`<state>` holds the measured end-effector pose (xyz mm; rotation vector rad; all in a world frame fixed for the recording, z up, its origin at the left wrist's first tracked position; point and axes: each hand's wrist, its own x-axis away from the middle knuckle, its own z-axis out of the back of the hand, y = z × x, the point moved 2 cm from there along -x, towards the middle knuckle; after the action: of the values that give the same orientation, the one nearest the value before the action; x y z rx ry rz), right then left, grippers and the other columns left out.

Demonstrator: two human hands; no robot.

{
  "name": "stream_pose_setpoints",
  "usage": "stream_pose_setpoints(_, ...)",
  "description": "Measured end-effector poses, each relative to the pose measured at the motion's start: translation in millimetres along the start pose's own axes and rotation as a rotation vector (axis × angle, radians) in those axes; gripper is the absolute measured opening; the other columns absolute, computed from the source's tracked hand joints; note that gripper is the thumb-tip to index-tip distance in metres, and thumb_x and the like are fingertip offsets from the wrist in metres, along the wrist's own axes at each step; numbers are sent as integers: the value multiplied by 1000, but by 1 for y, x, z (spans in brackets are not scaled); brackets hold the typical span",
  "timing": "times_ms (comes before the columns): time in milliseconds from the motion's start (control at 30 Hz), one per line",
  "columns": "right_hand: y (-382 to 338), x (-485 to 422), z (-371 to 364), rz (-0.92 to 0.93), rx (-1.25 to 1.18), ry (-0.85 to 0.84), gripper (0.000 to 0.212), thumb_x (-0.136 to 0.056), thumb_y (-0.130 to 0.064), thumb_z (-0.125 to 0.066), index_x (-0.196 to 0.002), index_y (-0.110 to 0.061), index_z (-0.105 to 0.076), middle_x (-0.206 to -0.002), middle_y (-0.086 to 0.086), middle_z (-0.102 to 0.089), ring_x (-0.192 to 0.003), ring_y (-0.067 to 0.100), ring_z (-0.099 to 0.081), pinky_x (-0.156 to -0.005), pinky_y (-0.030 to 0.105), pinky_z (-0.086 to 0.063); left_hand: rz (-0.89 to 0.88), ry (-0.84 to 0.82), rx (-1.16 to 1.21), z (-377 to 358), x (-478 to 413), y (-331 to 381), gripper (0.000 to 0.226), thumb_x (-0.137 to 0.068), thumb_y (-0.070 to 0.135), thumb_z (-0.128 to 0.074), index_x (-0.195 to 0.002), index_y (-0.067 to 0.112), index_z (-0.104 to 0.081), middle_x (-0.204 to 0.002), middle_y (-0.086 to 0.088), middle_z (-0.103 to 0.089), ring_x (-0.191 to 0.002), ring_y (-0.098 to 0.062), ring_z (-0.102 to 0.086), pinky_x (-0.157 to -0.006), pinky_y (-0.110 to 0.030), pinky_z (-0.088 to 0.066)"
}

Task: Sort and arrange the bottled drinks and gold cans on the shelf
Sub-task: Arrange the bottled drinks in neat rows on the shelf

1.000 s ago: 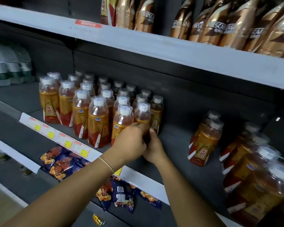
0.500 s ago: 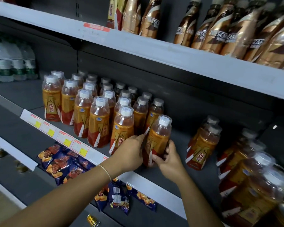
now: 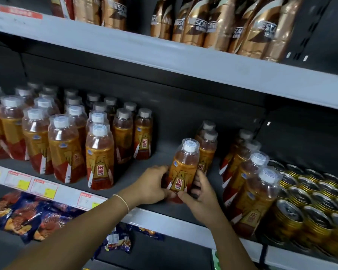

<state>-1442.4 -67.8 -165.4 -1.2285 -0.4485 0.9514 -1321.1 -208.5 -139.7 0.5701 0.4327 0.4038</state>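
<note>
An orange drink bottle (image 3: pixel 184 166) with a white cap stands on the middle shelf (image 3: pixel 137 172), held low down between both hands. My left hand (image 3: pixel 151 185) grips its left side and my right hand (image 3: pixel 200 195) grips its right side and base. Behind it stand two more such bottles (image 3: pixel 208 147). A large block of the same bottles (image 3: pixel 66 137) fills the shelf's left part. Another row of bottles (image 3: pixel 252 184) stands to the right. Gold cans (image 3: pixel 308 209) are packed at the far right.
Tall gold coffee bottles (image 3: pixel 213 24) line the upper shelf. Price tags (image 3: pixel 39 187) run along the middle shelf's front edge. Snack packets (image 3: pixel 29 219) lie on the lower shelf. A bare gap of shelf separates the left block from the held bottle.
Both hands have carried the bottle rightward, away from the left block, to stand in front of the two bottles in the middle. The view has shifted right, showing the gold cans.
</note>
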Motion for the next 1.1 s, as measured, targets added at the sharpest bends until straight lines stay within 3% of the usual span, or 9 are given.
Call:
stream_pose_setpoints(133,4,6,8,-4,13,136,70,-83,-22,-77,-143,-26,-40,-132,-12,-60,-123,6,-56,-107,42,-44,-33,-13,128,-21,-10,8,49,-69,27,-83,-110,31,-56,-97,19,-60,-89,-1,-61,-72,-3,-42)
stream_pose_setpoints(300,10,10,12,-10,29,271,64,-84,-30,-77,-138,-30,-43,-125,-20,-61,-118,-2,-56,-108,42,-44,-69,-38,188,-34,-18,14,57,-71,32,-82,-121,31,-55,-103,23,-62,-88,10,-58,-75,2,-40)
stream_pose_setpoints(400,12,11,14,-23,31,318,58,-88,-29,-73,-137,-33,-44,-121,-24,-62,-116,-2,-56,-108,41,-43,-110,-14,177,-41,-20,15,59,-73,37,-81,-125,31,-55,-112,15,-65,-94,5,-56,-77,3,-37)
stream_pose_setpoints(533,16,13,13,-53,53,311,63,-92,-36,-65,-148,-32,-36,-132,-13,-59,-121,4,-56,-107,40,-45,-158,58,157,-51,-18,14,61,-76,42,-78,-131,29,-54,-117,9,-65,-98,3,-53,-81,5,-31)
stream_pose_setpoints(667,19,13,14,-71,38,314,63,-94,-31,-63,-150,-30,-33,-137,-9,-57,-122,3,-55,-106,31,-47,-198,136,96,-56,-18,13,59,-76,47,-73,-128,23,-57,-111,4,-68,-98,-10,-57,-82,-7,-36)
stream_pose_setpoints(800,22,12,14,-73,19,329,59,-96,-18,-62,-148,-30,-36,-132,-14,-59,-117,-10,-54,-90,4,-43,-210,175,38,-59,-20,10,64,-79,47,-74,-133,19,-54,-109,1,-69,-95,-13,-56,-81,-16,-36)
stream_pose_setpoints(967,23,10,14,-84,12,320,58,-97,-9,-58,-147,-26,-37,-130,-12,-59,-117,-10,-54,-91,5,-42,-160,140,11,-63,-23,5,71,-82,48,-70,-142,19,-45,-119,-1,-66,-102,-17,-55,-95,-31,-43)
stream_pose_setpoints(1100,21,9,13,-92,22,326,57,-97,-7,-56,-148,-22,-35,-133,-8,-58,-120,-3,-55,-99,13,-43,-141,146,-5,-63,-24,4,74,-81,50,-70,-144,20,-43,-119,-1,-66,-101,-17,-54,-95,-31,-42)
